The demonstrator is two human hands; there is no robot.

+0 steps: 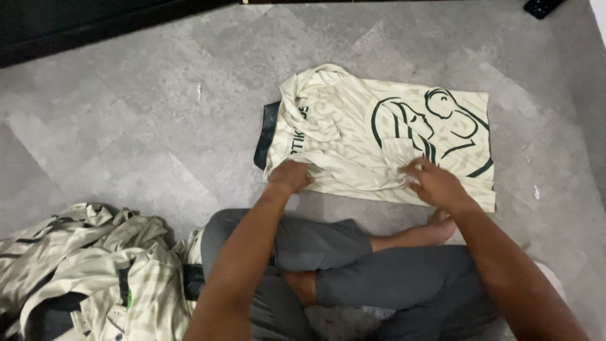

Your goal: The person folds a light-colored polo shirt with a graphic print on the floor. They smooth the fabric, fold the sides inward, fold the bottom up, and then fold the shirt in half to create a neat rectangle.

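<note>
A cream shirt (379, 136) with a dark green line drawing lies partly folded on the grey floor (158, 126), at twelve o'clock from the crossed legs (353, 265). The left hand (290, 175) is closed on its near edge at eleven o'clock. The right hand (435, 184) pinches the same edge at one o'clock. A pile of shirts (88, 271) sits at eight o'clock.

Shirt (379, 136) flat on floor (139, 126) ahead of crossed legs (353, 271), both hands on its near edge, clothes pile (88, 271) at left
</note>
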